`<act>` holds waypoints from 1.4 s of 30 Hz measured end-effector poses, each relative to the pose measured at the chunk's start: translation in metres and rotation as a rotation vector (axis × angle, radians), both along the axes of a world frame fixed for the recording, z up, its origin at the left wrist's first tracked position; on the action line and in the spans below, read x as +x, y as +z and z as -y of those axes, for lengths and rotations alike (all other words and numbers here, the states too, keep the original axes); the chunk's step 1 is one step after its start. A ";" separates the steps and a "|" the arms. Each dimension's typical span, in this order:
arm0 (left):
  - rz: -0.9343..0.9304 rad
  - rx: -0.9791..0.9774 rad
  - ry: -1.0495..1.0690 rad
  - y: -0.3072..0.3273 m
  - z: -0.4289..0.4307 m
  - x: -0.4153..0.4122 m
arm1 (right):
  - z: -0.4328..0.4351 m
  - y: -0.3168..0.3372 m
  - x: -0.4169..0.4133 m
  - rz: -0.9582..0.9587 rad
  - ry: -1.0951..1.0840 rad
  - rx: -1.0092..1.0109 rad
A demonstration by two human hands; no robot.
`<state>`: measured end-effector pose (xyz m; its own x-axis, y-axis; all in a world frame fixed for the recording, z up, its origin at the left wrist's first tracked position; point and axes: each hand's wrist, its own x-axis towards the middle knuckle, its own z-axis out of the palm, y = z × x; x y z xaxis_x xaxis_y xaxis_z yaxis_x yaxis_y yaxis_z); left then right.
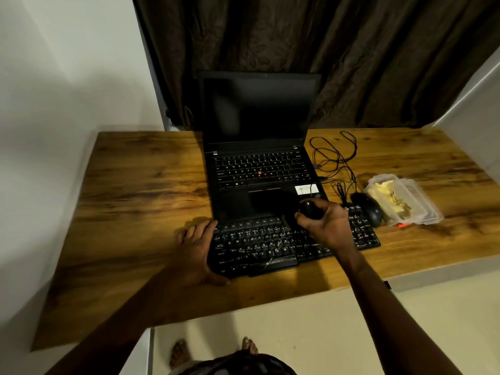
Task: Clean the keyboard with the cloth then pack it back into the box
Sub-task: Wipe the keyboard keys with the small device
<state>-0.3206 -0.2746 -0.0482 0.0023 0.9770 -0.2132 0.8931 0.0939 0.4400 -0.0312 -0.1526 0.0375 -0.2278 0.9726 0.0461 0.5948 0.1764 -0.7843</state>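
Black keyboard [284,244] under left hand [198,250], fingers spread flat; right hand [328,221] fingers curled around dark cloth [311,209].

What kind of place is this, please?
Probably a home desk or study corner: an open laptop on a wooden table, a separate keyboard and mouse, and dark curtains behind.

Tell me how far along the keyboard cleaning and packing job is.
Nothing looks finished. The keyboard lies on the table in front of the laptop. The left hand steadies its left end; the right hand holds a small dark object above the keys, too dark to identify as the cloth. Packing remains; no box is in view.
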 end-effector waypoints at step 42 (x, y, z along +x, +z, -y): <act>-0.009 -0.016 0.017 0.006 0.000 0.002 | 0.015 -0.007 -0.019 0.176 0.051 0.036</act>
